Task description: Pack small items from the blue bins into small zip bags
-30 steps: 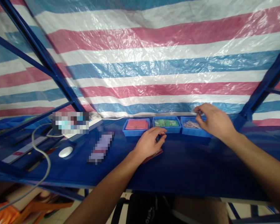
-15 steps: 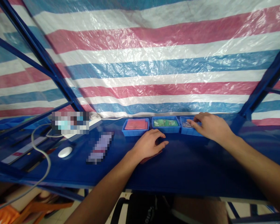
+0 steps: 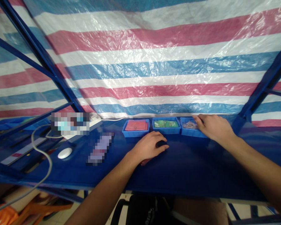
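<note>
Three blue bins stand in a row at the back of the blue table (image 3: 189, 165). The left bin (image 3: 135, 134) has pink pieces (image 3: 136, 125), the middle one (image 3: 167, 130) green packets (image 3: 165, 123), the right one (image 3: 194, 132) small clear-looking items (image 3: 189, 125). My left hand (image 3: 152, 145) rests on the table in front of the left and middle bins, fingers curved and apart; a dark reddish edge shows under its palm. Over the right end of the right bin is my right hand (image 3: 212, 126), thumb and fingertips close together; what they hold, if anything, is hidden.
At the left lie a white oval object (image 3: 65, 153), a pixelated flat object (image 3: 100, 148) and a pale cable (image 3: 49, 162). Blue frame bars (image 3: 44, 62) rise at both sides before a striped sheet (image 3: 154, 40). Part of another person shows at lower left (image 3: 21, 198).
My right hand has moved slightly right, uncovering more of the right bin's contents. My left hand has barely shifted.
</note>
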Motion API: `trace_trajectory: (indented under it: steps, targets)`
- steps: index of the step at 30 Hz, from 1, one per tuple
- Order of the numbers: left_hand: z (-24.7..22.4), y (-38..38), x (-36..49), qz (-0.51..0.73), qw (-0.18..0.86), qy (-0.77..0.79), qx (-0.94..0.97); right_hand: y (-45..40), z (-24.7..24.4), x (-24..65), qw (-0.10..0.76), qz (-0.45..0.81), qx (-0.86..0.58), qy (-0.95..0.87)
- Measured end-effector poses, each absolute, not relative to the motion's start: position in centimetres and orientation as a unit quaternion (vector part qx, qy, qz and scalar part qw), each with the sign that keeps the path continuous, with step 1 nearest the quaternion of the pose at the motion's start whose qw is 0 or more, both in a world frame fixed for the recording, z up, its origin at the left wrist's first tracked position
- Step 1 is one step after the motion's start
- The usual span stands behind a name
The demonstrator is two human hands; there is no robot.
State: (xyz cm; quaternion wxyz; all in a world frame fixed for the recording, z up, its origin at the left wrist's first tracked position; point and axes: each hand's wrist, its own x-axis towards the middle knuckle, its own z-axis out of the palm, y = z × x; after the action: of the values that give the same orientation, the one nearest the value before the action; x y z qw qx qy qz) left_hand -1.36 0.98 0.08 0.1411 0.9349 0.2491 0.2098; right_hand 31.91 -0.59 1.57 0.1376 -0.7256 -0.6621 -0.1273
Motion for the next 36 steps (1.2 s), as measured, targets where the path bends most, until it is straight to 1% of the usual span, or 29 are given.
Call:
trace_trajectory:
  steps: [2,4,7,9,11,13,17,30,36]
  targets:
    - [0.6,0.8,-1.6,0.205,0.157,0.224,0.940,-0.8,1.5,31.5,0.179,-0.141,-0.705,-0.672]
    - [1.0,0.7,-1.9,0.199,0.162,0.207,0.944,-1.1,1.5,30.8,0.238,-0.141,-0.651,-0.707]
    - [1.3,0.9,-2.4,0.205,0.149,0.213,0.944,-1.8,1.4,29.3,0.320,-0.081,-0.514,-0.792]
    - [1.2,1.2,-2.7,0.213,0.140,0.221,0.941,-2.2,1.2,27.9,0.363,-0.032,-0.446,-0.817]
    - [0.9,1.5,-2.8,0.216,0.133,0.229,0.940,-2.7,0.8,26.4,0.367,0.005,-0.394,-0.843]
    - [0.6,1.7,-2.8,0.213,0.133,0.237,0.939,-3.1,0.3,25.0,0.351,0.040,-0.355,-0.865]
    - [0.0,2.2,-2.7,0.207,0.144,0.266,0.930,-3.5,-0.4,23.3,0.341,0.078,-0.323,-0.879]
    - [0.0,1.3,-1.3,0.239,0.167,0.287,0.913,-3.2,-1.8,22.9,0.355,0.131,-0.352,-0.856]
    - [-0.5,1.2,-0.6,0.265,0.177,0.296,0.900,-3.5,-1.8,22.3,0.343,0.146,-0.348,-0.860]
